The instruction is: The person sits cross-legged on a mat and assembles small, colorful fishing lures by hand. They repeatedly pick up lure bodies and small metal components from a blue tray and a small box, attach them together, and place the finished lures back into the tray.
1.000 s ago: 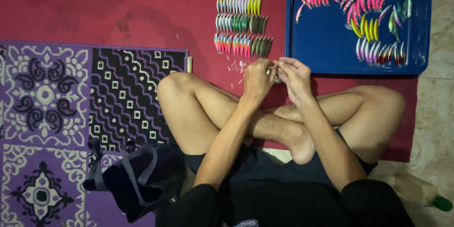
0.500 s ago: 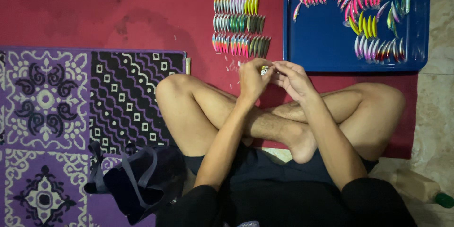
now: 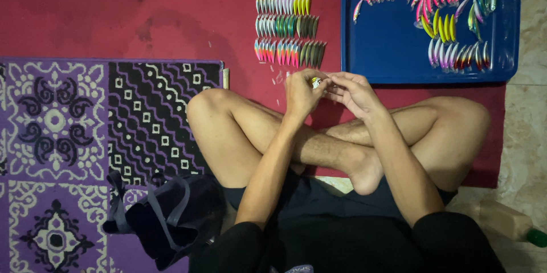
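I sit cross-legged on the floor. My left hand (image 3: 301, 92) and my right hand (image 3: 352, 92) meet above my knees and together pinch one small fishing lure (image 3: 315, 83), mostly hidden by the fingers. Just beyond my hands, three neat rows of coloured lures (image 3: 286, 27) lie on the red mat (image 3: 142, 11). To the right a blue tray (image 3: 387, 51) holds several more lures (image 3: 450, 19) in pink, yellow, green and silver groups.
A purple and black patterned cloth (image 3: 85, 136) covers the floor at left. A dark bag with straps (image 3: 165, 219) lies by my left thigh. A bottle with a green cap (image 3: 510, 224) rests on the tiled floor at lower right.
Both hands have stayed together over the knees, working the small lure; the fingers have shifted slightly. The lure rows and the tray are unchanged.
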